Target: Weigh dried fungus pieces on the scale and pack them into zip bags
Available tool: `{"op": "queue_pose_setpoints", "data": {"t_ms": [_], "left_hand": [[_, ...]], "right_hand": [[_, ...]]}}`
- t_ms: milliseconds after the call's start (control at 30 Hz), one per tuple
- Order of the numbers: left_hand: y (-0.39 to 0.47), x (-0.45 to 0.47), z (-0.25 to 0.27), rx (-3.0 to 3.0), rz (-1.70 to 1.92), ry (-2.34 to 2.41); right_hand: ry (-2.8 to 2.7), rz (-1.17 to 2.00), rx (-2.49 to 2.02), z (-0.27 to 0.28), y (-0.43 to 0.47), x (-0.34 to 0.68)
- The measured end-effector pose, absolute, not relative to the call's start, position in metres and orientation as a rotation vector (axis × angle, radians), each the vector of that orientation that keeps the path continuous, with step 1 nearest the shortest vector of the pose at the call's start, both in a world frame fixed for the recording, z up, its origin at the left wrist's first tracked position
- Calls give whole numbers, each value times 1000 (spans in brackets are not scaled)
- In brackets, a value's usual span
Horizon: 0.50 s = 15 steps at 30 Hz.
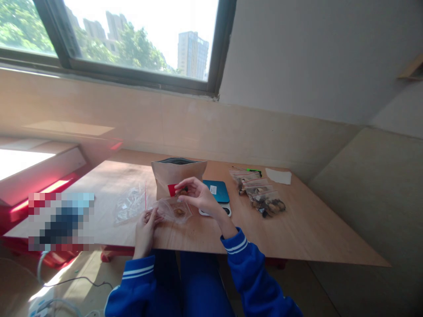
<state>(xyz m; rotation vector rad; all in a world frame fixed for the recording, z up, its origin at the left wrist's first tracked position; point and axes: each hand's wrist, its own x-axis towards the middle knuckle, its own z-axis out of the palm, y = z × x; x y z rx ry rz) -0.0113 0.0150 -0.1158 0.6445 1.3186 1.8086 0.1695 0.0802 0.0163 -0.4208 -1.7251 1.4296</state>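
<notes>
- In the head view, your right hand (204, 196) pinches a dried piece (182, 192) just above the clear bag (168, 210); a loose fingertip hold could drop it onto the counter (297, 235).
- Your left hand (145, 228) has its fingers closed on the left part of that bag, which lies on the counter with brown contents inside; thin, limp plastic could fold or slide if that grip slackens. I cannot tell how wide its mouth stands.
- The paper pouch (180, 174) stands open just behind; a knock from your right knuckles could tip it.
- Your right forearm crosses the front of the blue scale (216, 190), so leaning could press or shift it.
- Swinging that elbow outward could disturb the filled bags (264, 200) at right.
</notes>
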Motion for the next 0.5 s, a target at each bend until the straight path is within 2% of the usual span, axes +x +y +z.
{"op": "queue_pose_setpoints", "data": {"t_ms": [233, 500], "left_hand": [[14, -10, -110, 627, 1812, 1341], [13, -9, -109, 630, 1810, 1346]], "right_hand": [[-1642, 944, -430, 78, 116, 149], [-1968, 439, -532, 77, 118, 154]]}}
